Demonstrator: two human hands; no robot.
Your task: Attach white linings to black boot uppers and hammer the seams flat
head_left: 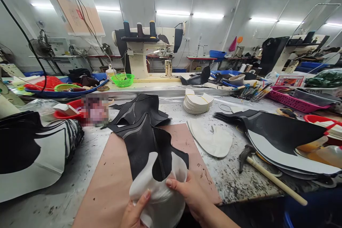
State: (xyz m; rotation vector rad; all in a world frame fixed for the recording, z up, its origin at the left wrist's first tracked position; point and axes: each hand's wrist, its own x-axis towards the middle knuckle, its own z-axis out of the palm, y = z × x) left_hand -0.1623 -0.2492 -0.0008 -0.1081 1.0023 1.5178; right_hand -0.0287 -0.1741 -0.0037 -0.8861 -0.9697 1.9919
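Both hands hold a curved white piece [162, 203] at the bottom centre, over the lower end of a black piece [141, 146] with a seam down its middle. My left hand [136, 208] pinches its left side, thumb on top. My right hand [187, 188] grips the right side, thumb near the inner curve. Fingers under the piece are hidden. A pinkish-brown sheet [100, 181] lies beneath. Behind is another black piece [145, 105]. Right of the sheet lies a flat white curved piece [213, 140], with a banded stack of white pieces [197, 103] behind it.
A hammer [275, 180] lies at the right, beside stacked black-and-white pieces [285, 128]. Another such stack [34, 149] fills the left. A sewing machine [149, 42] stands behind, near a green basket [122, 80]. Farther right are a pink basket [299, 101] and pens [253, 91].
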